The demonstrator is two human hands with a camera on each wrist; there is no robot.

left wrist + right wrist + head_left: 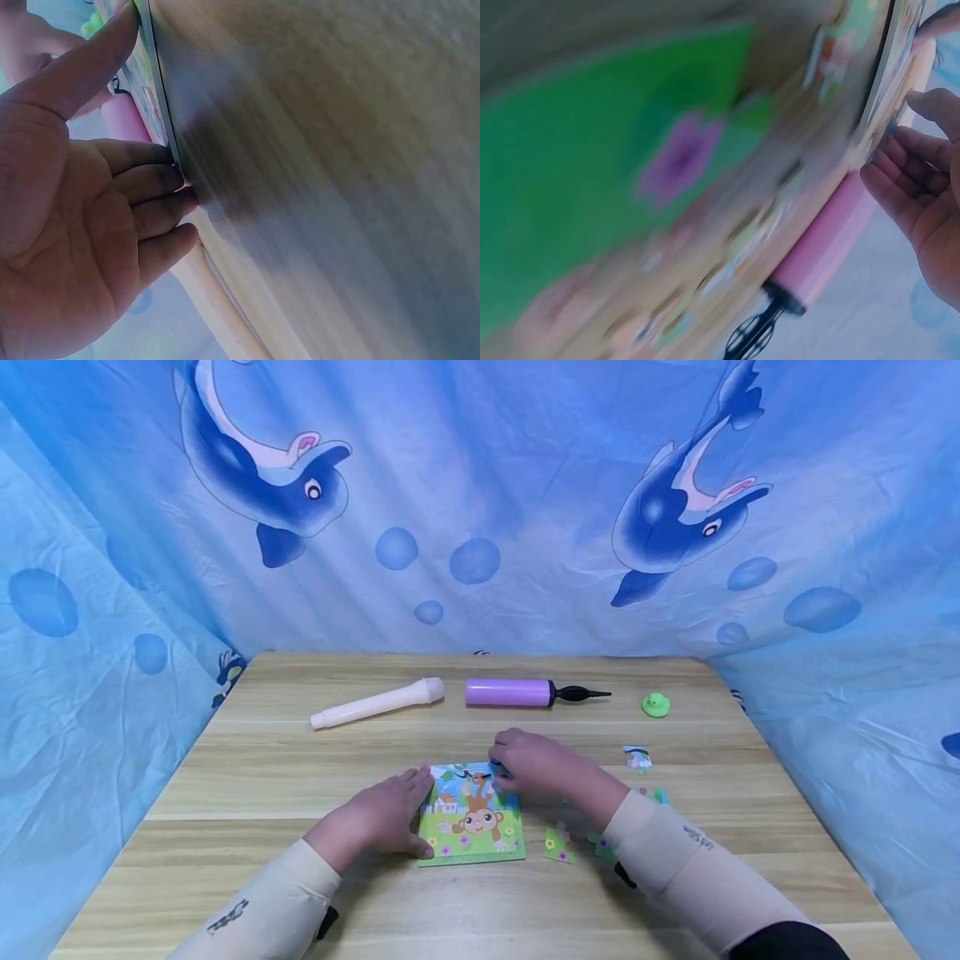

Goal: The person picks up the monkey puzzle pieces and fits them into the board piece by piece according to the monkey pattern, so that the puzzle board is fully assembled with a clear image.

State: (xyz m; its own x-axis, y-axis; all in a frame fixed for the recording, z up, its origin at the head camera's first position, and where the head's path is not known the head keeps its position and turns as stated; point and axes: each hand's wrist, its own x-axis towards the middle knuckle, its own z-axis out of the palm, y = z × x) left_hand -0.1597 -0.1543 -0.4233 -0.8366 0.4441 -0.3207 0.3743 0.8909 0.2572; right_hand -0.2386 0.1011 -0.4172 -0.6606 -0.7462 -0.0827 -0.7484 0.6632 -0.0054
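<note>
A square jigsaw puzzle (468,839) with a monkey picture lies on the table between the two hands. My left hand (386,814) holds its left side steady, thumb at the lower corner and straight fingertips along the edge near the upper corner. In the left wrist view the left palm (82,217) faces the camera. Over the puzzle's upper right corner, my right hand (536,764) has its fingers curled and pinches a small puzzle piece (498,768), mostly hidden by the fingers. The right wrist view shows the right hand (930,180) close to the board's edge.
Several loose puzzle pieces lie right of the board, including a green one (558,844) and a blue-white one (637,758); the right forearm partly covers others. Behind stand a white stick (378,703), a purple pump (510,692) and a green toy duck (656,705).
</note>
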